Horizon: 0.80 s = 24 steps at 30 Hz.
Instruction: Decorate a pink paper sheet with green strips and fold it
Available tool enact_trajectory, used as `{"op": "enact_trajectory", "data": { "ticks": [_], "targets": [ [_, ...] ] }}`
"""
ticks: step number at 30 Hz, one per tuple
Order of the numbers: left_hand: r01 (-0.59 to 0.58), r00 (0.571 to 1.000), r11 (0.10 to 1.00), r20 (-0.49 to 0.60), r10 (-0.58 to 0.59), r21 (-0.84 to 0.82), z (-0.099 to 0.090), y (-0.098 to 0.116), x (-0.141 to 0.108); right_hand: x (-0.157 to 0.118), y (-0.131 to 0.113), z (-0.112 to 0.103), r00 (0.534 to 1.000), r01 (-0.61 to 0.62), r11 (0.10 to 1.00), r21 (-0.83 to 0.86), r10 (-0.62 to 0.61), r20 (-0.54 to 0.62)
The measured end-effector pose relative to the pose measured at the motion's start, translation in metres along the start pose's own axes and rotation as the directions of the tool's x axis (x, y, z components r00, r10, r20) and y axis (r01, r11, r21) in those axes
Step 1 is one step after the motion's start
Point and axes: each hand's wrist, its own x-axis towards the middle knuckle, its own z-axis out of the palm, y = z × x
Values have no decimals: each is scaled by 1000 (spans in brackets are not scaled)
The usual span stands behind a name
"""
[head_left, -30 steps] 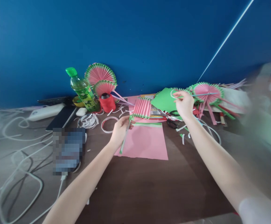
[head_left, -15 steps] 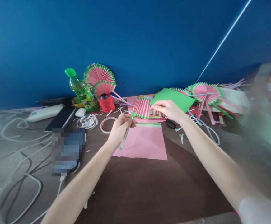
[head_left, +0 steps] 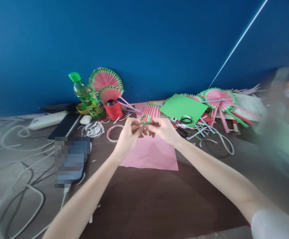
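My left hand (head_left: 128, 132) and my right hand (head_left: 163, 130) meet above a pink sheet of paper (head_left: 150, 152). Between their fingertips is a narrow green paper strip (head_left: 145, 117), bent into a small loop. Both hands are closed on it; my fingers hide its lower part. Just behind them lies a pleated pink paper piece (head_left: 152, 109) with green-tipped folds. A green sheet (head_left: 181, 106) slants to the right of it, with scissors (head_left: 185, 119) by its lower edge.
Finished pleated fans (head_left: 107, 80) lean at the wall, near a green-capped bottle (head_left: 87, 98) and a red thread spool (head_left: 113, 110). A roll of tape (head_left: 114, 133), a phone (head_left: 73, 161) and white cables (head_left: 38, 189) lie left. More fans (head_left: 219, 99) and paper scraps are right.
My right hand has come down and left from beside the pleated paper to meet my left hand. The strip, formerly hanging straight from my left hand, is now looped between both hands.
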Motion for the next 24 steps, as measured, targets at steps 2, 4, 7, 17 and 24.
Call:
{"op": "enact_trajectory", "data": {
  "ticks": [2, 4, 7, 17, 24],
  "targets": [
    [-17, 1000, 1000, 7, 17, 23, -2, -1, 1, 0, 0, 0, 1000, -18, 999, 35, 18, 12],
    [-37, 999, 999, 20, 37, 22, -4, -1, 1, 0, -1, 0, 1000, -31, 998, 55, 30, 8],
    [-67, 996, 998, 51, 67, 4, -4, -2, 2, -2, -1, 0, 999, -45, 996, 75, 47, -19],
    [-151, 988, 932, 34, 148, 330, -8, 2, 0, -2, -4, 2, 996, -33, 997, 64, 37, -75],
    [-113, 991, 932, -32, 132, 345, -6, 3, 0, -8, -7, 7, 993, 8, 1000, -7, -9, -118]
  ]
}}
